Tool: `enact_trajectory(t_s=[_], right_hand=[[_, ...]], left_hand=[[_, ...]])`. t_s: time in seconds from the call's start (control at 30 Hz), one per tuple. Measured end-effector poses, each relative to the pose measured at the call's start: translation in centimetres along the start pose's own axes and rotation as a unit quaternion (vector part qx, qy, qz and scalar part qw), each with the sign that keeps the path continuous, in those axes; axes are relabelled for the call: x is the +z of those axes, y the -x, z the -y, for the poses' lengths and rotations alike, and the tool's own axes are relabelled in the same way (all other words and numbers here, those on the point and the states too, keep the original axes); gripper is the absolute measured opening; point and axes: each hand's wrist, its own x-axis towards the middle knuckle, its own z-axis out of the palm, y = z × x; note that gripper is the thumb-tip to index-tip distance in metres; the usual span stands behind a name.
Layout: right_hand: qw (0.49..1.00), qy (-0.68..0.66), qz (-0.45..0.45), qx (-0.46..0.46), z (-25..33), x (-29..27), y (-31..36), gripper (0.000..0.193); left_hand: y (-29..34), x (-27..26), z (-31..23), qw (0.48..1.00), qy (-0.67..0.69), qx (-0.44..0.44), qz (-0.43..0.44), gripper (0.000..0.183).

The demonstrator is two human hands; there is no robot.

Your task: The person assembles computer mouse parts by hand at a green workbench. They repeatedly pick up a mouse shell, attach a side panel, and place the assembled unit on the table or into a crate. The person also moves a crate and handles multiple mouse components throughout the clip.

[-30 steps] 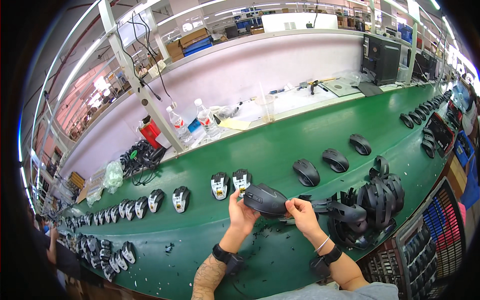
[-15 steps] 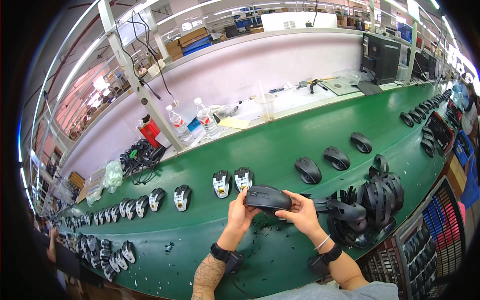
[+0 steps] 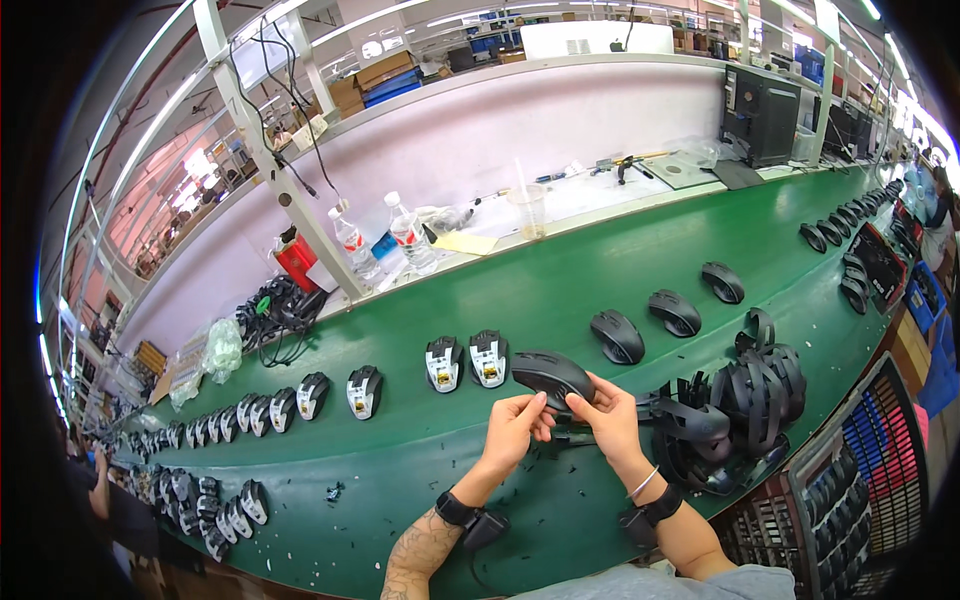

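- Nearest, above the green bench [image 3: 400,480]: right hand [image 3: 612,420], fingers closed around the right end of a black mouse [image 3: 552,375], thumb pressed to its near side.
- Just beside, left hand [image 3: 513,428]: thumb and forefinger almost together at the mouse's near edge, other fingers curled; cannot tell, with the underside hidden, whether pinching or only touching.
- Held clear of the bench, in front of both hands, tilted, with the smooth curved top in view.
- By its look, probably light, stiff and fairly sturdy, perhaps slightly slippery over the rounded top; best taken by the two long sides, thumb opposite fingers, without pressing on the buttons.
- To the right of the hands: a heap of curved black plastic parts [image 3: 765,390], leaning on one another.
- Farther out, spaced along the bench: black mice [image 3: 617,338] to the right, mice with pale panels [image 3: 443,364] to the left.
- Beyond the bench: clear bottles [image 3: 409,237], a plastic cup [image 3: 531,213], a dark computer tower [image 3: 761,115].
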Motion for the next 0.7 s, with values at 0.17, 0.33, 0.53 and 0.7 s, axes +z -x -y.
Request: enact_trajectory(t_s=[0.17, 0.33, 0.53, 0.7], right_hand=[[0.933, 0.326, -0.068, -0.136, 0.2, -0.3, 0.0, 0.068], [0.8, 0.568, 0.103, -0.161, 0.3, -1.1, 0.8, 0.074], [0.758, 0.62, 0.13, -0.159, -1.4, -1.3, 1.0, 0.066], [0.767, 0.604, 0.13, -0.173, -0.6, -0.8, 1.0, 0.06]], left_hand=[[-4.7, -1.7, 2.6, 1.0, 0.01, -0.014, 0.014, 0.032], [-11.7, -4.3, 5.6, 0.976, -0.208, -0.045, 0.037, 0.032], [-10.2, -2.5, 4.2, 0.85, -0.513, 0.101, -0.064, 0.022], [-5.9, -2.3, 2.2, 0.91, -0.367, 0.178, 0.078, 0.02]])
